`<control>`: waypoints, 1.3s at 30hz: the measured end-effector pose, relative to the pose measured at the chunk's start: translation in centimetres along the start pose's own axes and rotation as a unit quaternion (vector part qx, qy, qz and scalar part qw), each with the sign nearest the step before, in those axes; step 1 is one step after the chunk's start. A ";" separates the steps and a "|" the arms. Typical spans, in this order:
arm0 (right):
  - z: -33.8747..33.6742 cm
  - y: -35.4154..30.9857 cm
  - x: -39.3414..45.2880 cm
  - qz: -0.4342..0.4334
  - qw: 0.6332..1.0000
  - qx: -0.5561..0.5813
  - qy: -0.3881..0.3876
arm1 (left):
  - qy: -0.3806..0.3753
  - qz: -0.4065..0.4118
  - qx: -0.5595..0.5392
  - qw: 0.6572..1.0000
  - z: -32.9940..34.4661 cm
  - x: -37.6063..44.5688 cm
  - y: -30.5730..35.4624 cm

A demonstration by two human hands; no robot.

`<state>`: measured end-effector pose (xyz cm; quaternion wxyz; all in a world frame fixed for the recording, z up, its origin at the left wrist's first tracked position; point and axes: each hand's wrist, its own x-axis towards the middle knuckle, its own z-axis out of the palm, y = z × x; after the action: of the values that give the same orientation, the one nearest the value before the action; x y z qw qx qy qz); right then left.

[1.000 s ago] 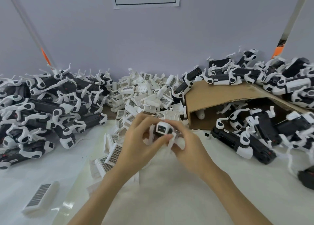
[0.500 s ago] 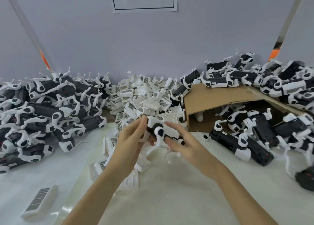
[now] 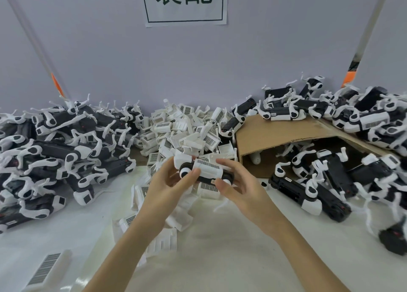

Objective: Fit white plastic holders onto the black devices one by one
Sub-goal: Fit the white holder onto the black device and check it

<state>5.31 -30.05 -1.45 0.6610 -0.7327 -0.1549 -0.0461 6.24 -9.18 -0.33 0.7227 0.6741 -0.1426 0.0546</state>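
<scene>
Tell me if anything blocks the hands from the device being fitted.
Nothing visible does. The left hand and right hand already grip the black device directly, with a white holder sitting on it.

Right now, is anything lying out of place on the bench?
One holder lies alone at the near left, apart from the holder pile. The cardboard box is tipped over, devices spilling out.

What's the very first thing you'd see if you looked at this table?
Two hands, the left hand and the right hand, hold one black device with a white holder in the middle. Behind them rises a heap of white holders, with big piles of black devices on both sides and a cardboard box to the right.
</scene>
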 end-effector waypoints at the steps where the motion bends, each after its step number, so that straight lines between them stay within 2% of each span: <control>1: -0.1 0.1 0.0 0.004 1.000 -0.014 -0.015 | 0.003 0.001 -0.010 1.000 -0.2 0.0 0.0; 6: -0.2 0.3 -0.2 -0.008 0.984 -0.176 -0.030 | 0.028 0.008 0.049 0.998 -0.4 0.3 -0.6; 9: -0.4 -0.1 -0.3 -0.003 0.988 -0.155 0.016 | 0.041 0.025 0.158 0.986 -0.1 0.4 -1.3; 12: -1.6 -0.8 0.4 0.045 0.997 -0.049 0.043 | 0.049 0.046 0.192 0.979 -0.4 0.2 -1.3; 15: -4.3 -2.8 2.8 0.094 0.986 0.085 0.105 | 0.076 0.104 0.309 0.942 -1.0 0.3 -1.1; 17: -7.0 -4.6 5.2 0.084 0.959 0.208 0.172 | 0.088 0.132 0.392 0.906 -1.3 0.5 -1.3; 19: -10.1 -6.8 7.4 0.052 0.936 0.263 0.229 | 0.083 0.142 0.455 0.875 -1.5 0.7 -1.6; 21: -13.2 -8.6 9.1 0.004 0.891 0.353 0.285 | 0.062 0.131 0.502 0.853 -1.6 0.8 -2.0; 23: -15.2 -8.7 9.9 -0.033 0.872 0.381 0.306 | 0.050 0.120 0.524 0.842 -1.7 0.9 -2.4; 24: -15.4 -8.9 10.1 -0.051 0.872 0.381 0.305 | 0.049 0.119 0.527 0.840 -1.8 0.9 -2.7; 26: -14.7 -8.2 9.5 -0.024 0.868 0.407 0.284 | 0.048 0.121 0.533 0.836 -1.8 1.0 -3.0; 29: -11.0 -5.6 7.3 0.020 0.915 0.344 0.209 | 0.044 0.134 0.542 0.828 -1.8 1.1 -3.1; 33: -6.0 -1.6 4.6 0.075 0.932 0.296 0.194 | 0.040 0.131 0.547 0.826 -2.0 1.1 -3.1; 39: -1.7 2.0 3.0 0.095 0.965 0.207 0.131 | 0.047 0.113 0.512 0.850 -2.4 1.4 -2.7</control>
<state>8.95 -31.40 -2.39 0.8139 -0.5792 -0.0033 -0.0458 8.65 -7.14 -2.66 0.2697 0.9244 -0.1355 0.2331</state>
